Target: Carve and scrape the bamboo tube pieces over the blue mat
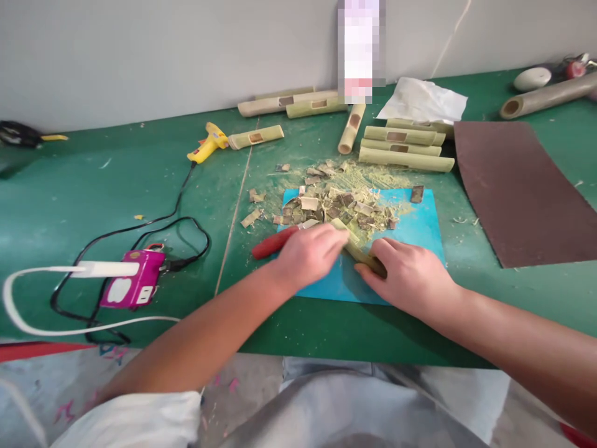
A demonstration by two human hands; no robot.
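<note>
A short green bamboo tube (358, 250) lies slanted over the blue mat (420, 233), between my two hands. My right hand (410, 272) wraps round its near end. My left hand (311, 256) is closed at the tube's far end, its fingertips against the bamboo and partly hidden. Beside my left hand rests a knife with a red handle (274, 243); its blade partly shows behind the knuckles. Bamboo chips (345, 205) and pale dust are heaped on the mat's far side, just beyond my hands.
Bamboo tubes with cut windows (401, 158) lie at the back, near white paper (422, 101). A yellow glue gun (208, 143) and a purple power strip (133, 280) with cords are on the left. Brown sandpaper-like sheet (522, 193) lies right on the green table (261, 330).
</note>
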